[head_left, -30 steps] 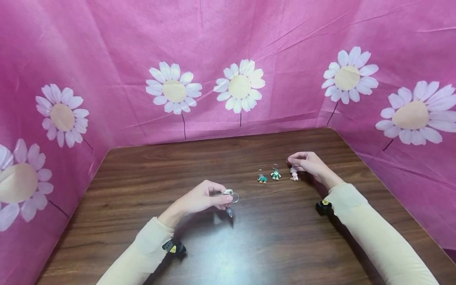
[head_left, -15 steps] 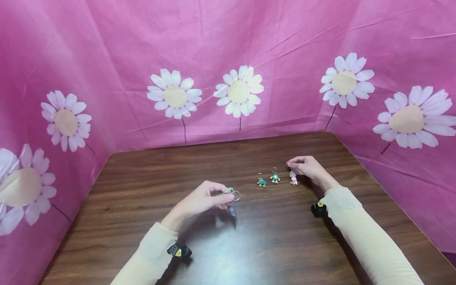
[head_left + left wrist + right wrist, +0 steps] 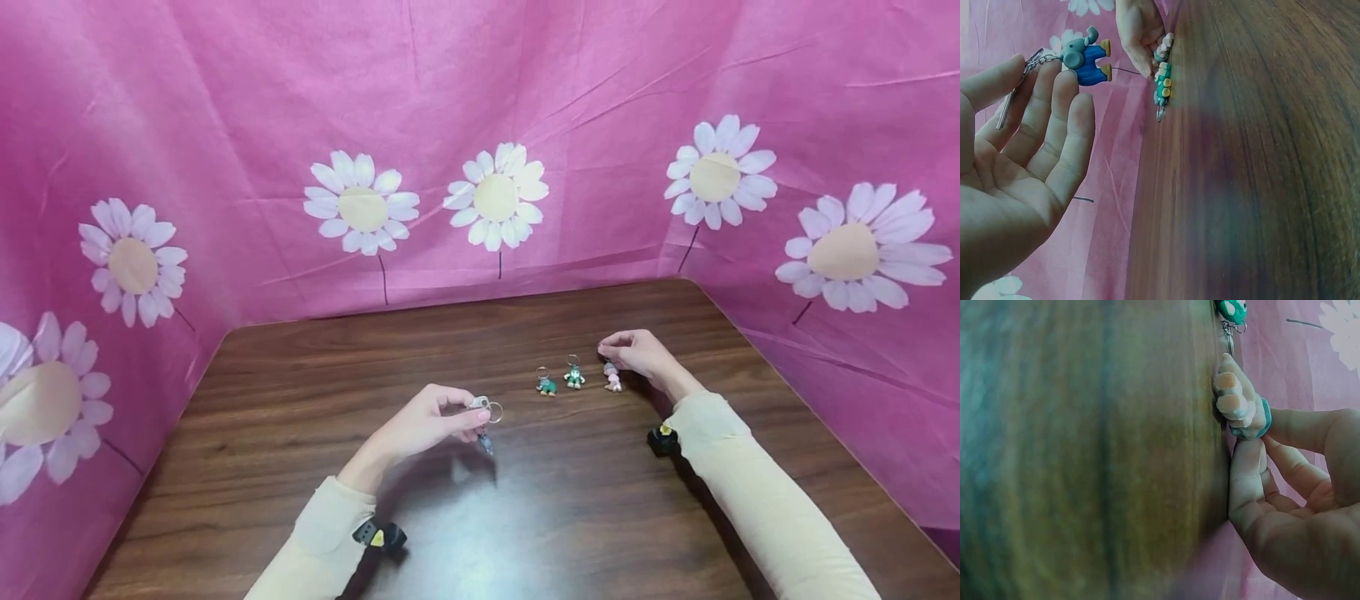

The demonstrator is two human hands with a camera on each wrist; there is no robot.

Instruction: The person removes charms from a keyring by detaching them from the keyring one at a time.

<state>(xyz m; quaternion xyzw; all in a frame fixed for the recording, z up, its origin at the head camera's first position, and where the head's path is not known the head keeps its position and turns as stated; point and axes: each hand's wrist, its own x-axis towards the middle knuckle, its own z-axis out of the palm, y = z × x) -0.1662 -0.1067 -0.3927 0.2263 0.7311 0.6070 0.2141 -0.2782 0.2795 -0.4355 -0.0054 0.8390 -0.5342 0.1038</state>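
My left hand [image 3: 429,422] is raised over the table, left of the middle. It pinches the metal end of an elephant keychain [image 3: 1087,64] between thumb and fingers. The grey elephant with blue trousers dangles by a short chain. My right hand [image 3: 647,357], at the back right, pinches the top of a keychain with a small pink figure [image 3: 613,380]; in the right wrist view this figure [image 3: 1238,403] touches the table, its ring end hidden by fingers. Left of it lie a green-and-white figure keychain [image 3: 574,379] and a green-and-grey figure keychain [image 3: 547,387], their rings pointing away.
The brown wooden table [image 3: 337,358] reaches back to a pink cloth [image 3: 420,92] printed with large white daisies, which hangs behind it and along both sides. A black camera is strapped to each wrist, over cream sleeves [image 3: 738,446].
The head view has shifted slightly. Both hands keep their grips and stay nearly where they were. The ring at the right fingertips, visible before, is now mostly covered.
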